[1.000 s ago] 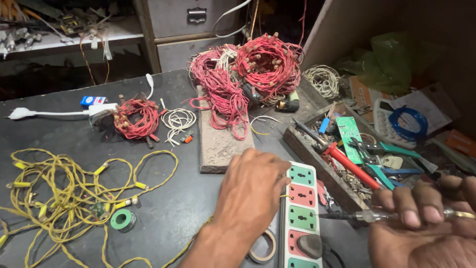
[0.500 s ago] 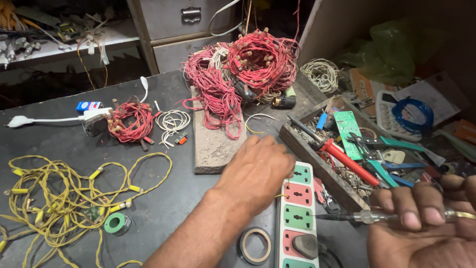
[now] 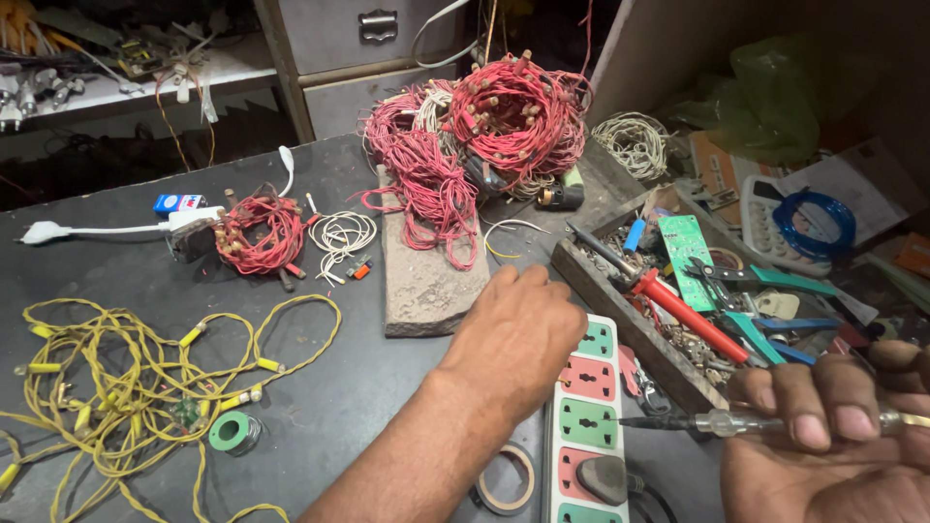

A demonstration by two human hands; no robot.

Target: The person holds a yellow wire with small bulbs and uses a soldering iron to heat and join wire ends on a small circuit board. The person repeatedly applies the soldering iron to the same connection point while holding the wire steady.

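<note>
On the dark bench, left hand (image 3: 518,334) is resting fingers-curled on the rigid power strip (image 3: 588,416), while right hand (image 3: 833,446) is pinching a thin, light screwdriver (image 3: 717,422) mid-shaft.

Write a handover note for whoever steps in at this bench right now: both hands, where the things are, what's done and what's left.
Left hand: palm down on the top end of the power strip, holding nothing.
Right hand: grips a clear-handled screwdriver, tip pointing left, just right of the strip.
Strip lies on the dark table; a plug sits in a lower socket. Tool tray to its right, tape roll to its left.
Done: nothing visibly opened.
Left: strip looks fully assembled; the tip has not touched it.
</note>
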